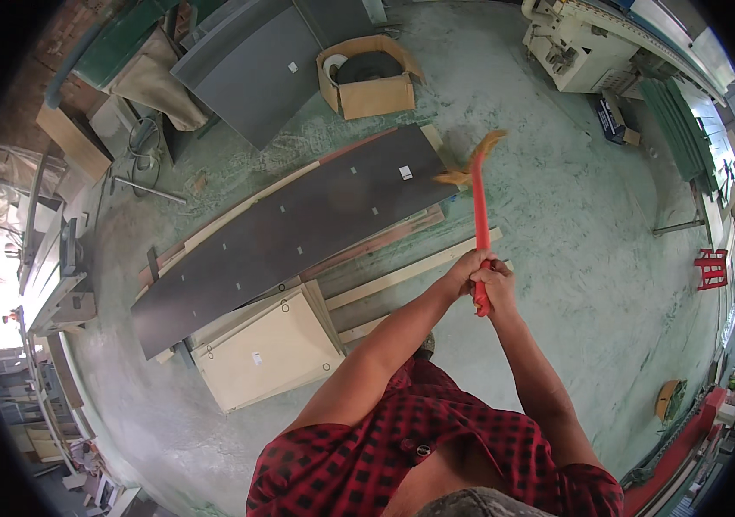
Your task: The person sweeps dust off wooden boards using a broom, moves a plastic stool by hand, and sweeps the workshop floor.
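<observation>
Green concrete floor (574,198), dark long panel (298,228) on timber, cardboard box (369,77), daylight at edges

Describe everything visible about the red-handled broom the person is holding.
The broom has a long, thin red handle, plastic or painted by its look, ending in a tan straw-like brush head that is blurred. It points away from the person, its head near the end of a long dark panel on the green floor. The left hand and right hand both grip its near end.
</observation>
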{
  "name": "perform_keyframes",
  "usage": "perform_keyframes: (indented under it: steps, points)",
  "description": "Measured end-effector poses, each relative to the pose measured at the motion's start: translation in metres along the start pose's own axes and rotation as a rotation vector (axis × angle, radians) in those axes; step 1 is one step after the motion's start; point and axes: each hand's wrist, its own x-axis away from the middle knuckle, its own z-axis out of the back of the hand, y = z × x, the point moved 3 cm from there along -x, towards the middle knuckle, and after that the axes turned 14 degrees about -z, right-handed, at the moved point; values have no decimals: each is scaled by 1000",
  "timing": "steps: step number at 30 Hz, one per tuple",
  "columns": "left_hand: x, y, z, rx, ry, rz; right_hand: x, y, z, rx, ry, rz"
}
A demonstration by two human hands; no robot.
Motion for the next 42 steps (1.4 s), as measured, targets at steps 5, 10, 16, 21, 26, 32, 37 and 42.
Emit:
perform_keyframes:
  steps: [5, 10, 16, 21, 26, 32, 37, 42]
  points:
    - [10, -20, 7, 113, -214, -266, 55, 0, -8, 122, 23, 50]
    - [48, 11, 20, 56, 94, -266, 98, -6, -10, 259, -160, -61]
    - [78, 5, 111, 105, 607, -443, 92, 18, -20, 508, -485, -252]
    - [103, -32, 172, 203, 718, -404, 65, 51, -38, 559, -646, -353]
    - [84, -81, 181, 259, 883, -298, 40, 62, -14, 620, -642, -445]
    - [1, -107, 86, 246, 713, -204, 23, 19, 82, 718, -509, -351]
    - [-76, -115, -6, 89, 512, -102, 35, -41, 143, 682, -210, -289]
    - [-141, -127, -71, 136, 233, -95, 36, -72, 183, 670, -60, -95]
